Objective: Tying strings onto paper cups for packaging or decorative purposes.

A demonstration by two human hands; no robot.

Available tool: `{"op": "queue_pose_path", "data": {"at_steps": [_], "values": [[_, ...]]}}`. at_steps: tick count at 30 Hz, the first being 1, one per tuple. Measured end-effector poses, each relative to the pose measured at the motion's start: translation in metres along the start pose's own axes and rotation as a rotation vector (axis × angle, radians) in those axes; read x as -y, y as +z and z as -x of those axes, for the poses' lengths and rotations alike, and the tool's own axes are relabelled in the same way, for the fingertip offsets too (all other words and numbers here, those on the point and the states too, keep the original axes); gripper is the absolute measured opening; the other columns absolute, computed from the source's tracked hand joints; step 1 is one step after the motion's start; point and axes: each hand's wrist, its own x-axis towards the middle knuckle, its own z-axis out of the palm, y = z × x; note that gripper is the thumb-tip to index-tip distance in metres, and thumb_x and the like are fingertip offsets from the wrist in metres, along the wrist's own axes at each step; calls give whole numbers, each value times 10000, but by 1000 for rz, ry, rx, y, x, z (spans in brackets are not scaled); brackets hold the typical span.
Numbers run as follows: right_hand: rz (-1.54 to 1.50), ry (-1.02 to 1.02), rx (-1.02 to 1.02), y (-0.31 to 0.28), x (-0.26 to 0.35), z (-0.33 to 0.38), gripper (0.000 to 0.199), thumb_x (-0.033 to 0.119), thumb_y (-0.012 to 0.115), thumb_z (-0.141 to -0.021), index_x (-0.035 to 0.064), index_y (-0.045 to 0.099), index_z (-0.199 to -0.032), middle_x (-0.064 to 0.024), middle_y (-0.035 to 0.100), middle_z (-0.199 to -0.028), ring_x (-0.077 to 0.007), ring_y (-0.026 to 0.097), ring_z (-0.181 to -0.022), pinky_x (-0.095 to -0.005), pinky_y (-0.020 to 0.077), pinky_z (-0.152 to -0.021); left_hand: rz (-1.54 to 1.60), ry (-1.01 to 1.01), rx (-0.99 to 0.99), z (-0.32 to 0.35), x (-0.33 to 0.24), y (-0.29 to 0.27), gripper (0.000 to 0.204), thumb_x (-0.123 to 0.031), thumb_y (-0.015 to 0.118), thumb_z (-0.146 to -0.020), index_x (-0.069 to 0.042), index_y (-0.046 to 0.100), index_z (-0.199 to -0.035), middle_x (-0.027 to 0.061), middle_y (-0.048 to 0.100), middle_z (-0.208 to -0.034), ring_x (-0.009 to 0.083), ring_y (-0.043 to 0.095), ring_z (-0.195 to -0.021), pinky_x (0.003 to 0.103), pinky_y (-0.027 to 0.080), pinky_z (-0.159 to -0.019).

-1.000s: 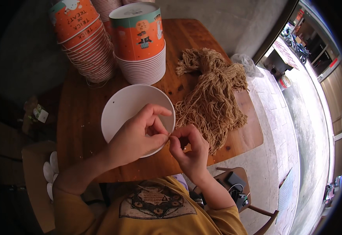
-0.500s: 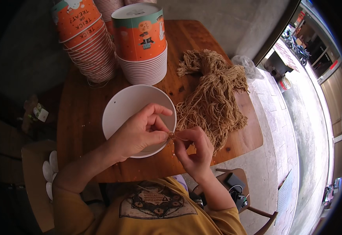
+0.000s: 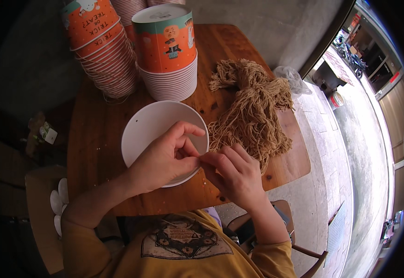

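Observation:
A white paper bucket (image 3: 139,121) with a small hole in its wall stands open end up in front of me. My left hand (image 3: 167,160) reaches across it, thumb and forefinger pinched at the right-hand rim. My right hand (image 3: 236,173) meets it there from the right, its fingertips closed against the left thumb. The bit of brown cord pinched between them is almost fully covered by the fingers now; the half-second-old view shows it. Just beyond my right hand lies a large heap of tan twisted cords (image 3: 262,123).
Upside-down orange buckets (image 3: 165,46) form a nested stack behind the bucket. Another tilted stack (image 3: 102,51), with cords hanging on it, is at left. A clear plastic bag (image 3: 291,78) sits past the cords. A cardboard box (image 3: 44,217) and a chair (image 3: 283,213) flank the wooden table (image 3: 95,180).
My right hand has turned over, its back now upward, and its fingertips have come in against my left thumb, covering the cord. My left hand has stayed almost still.

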Motion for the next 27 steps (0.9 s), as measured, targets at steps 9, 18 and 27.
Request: {"op": "queue_pose_path", "data": {"at_steps": [9,18,27], "values": [[-685,582,257,-2,-1,-6,123,74,672,-832,44,609,-934,21,547,-729,-107,536,-644,-239,447,-561,-207,116,-33,2,2,2,389,23,613,-882,-36,458,-1234,30,621,-871,81,592,-797,247,483,-693],[-1427,1014,396,-6,-17,7,88,127,602,-901,63,613,-959,40,578,-847,-18,484,-699,-179,398,-616,-165,71,-24,2,2,-1,371,23,606,-884,-14,455,-1221,29,609,-877,81,586,-814,244,487,-730],[-703,418,15,11,-6,17,197,40,706,-829,35,597,-993,-37,610,-882,-146,566,-736,-274,472,-648,-60,11,-2,-1,0,-3,377,22,598,-886,9,450,-1232,37,608,-904,79,586,-851,237,487,-785]]}}
